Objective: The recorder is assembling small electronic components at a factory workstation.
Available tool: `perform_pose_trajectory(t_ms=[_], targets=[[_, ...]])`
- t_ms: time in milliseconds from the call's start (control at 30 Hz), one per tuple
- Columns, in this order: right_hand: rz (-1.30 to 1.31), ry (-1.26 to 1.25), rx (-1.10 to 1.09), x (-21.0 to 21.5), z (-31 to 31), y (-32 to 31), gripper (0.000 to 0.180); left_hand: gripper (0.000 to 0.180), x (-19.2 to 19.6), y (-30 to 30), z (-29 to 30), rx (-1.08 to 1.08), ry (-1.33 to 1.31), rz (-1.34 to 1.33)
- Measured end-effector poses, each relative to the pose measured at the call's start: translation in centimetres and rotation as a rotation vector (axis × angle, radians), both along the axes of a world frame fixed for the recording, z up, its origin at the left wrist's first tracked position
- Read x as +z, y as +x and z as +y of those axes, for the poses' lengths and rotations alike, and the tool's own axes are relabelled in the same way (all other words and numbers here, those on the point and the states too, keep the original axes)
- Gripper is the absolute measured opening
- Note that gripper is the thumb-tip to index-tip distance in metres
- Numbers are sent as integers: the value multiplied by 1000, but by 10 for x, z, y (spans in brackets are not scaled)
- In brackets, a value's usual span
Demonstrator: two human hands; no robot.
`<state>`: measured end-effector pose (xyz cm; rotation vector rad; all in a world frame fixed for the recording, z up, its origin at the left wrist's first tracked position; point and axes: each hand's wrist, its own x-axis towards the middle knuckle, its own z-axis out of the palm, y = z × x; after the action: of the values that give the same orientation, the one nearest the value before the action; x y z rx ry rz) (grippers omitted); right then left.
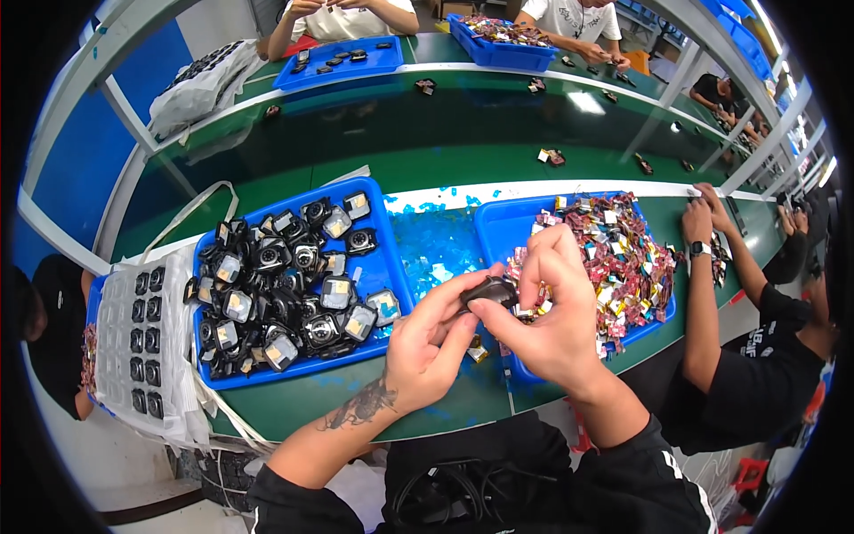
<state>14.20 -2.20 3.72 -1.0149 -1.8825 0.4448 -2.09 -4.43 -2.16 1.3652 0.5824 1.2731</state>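
Observation:
Between my two hands, above the gap between two trays, is a small black watch case (491,291). My left hand (427,349) grips its left side between thumb and fingers. At its right end, my right hand (562,316) pinches it, the thumb below and the bent forefinger above; whatever lies under these fingertips is hidden. A blue tray (396,240) on the left holds a heap of black watch cases (285,285), several with clear or pale square faces. Behind my right hand, another blue tray (494,236) holds a pile of small reddish-brown, silver and yellow parts (623,276).
Blue film scraps (436,240) litter the green bench (356,409) between the trays. White moulded trays (133,347) of black cases stand at far left. Beyond runs a green conveyor belt (356,125) with scattered parts. A co-worker's arms (707,267) are close on the right; others work opposite.

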Motion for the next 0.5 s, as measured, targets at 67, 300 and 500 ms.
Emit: perform_pose_trajectory(t_ms=[67,300,500], targets=[[57,48,-30,-6,0,2,25,46,0,3,0,11,71,-11],[364,-354,47,-17,-12,11,22,50,4,4,6,89,-25,-201],[175,-316,61,-15,-23,7,23,29,4,-1,6,159,-63,-178]])
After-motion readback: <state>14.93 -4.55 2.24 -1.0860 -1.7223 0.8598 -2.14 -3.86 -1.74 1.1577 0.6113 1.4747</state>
